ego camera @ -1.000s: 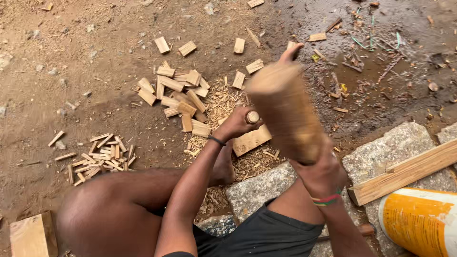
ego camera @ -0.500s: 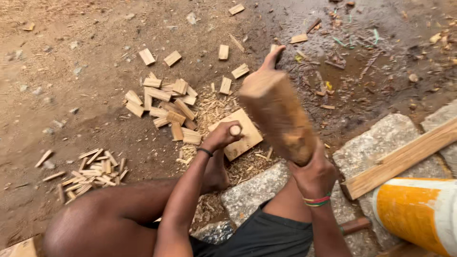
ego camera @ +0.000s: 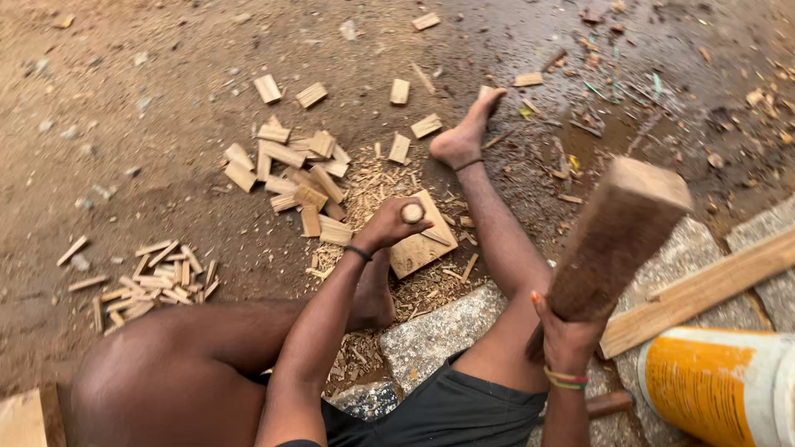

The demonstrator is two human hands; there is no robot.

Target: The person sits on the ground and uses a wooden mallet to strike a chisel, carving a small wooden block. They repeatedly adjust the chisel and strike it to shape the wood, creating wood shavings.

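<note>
Right hand point(ego camera: 567, 335), grip clenched on the wooden mallet point(ego camera: 617, 240), has swung it up off the wood block point(ego camera: 422, 240), where left hand point(ego camera: 393, 223) pinches a round-handled tool point(ego camera: 411, 213).

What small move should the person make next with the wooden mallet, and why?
Probably swing the mallet down onto the tool handle. The right hand holds the mallet raised off to the side, while the left hand keeps the tool upright on the wood block, ready for a strike.
</note>
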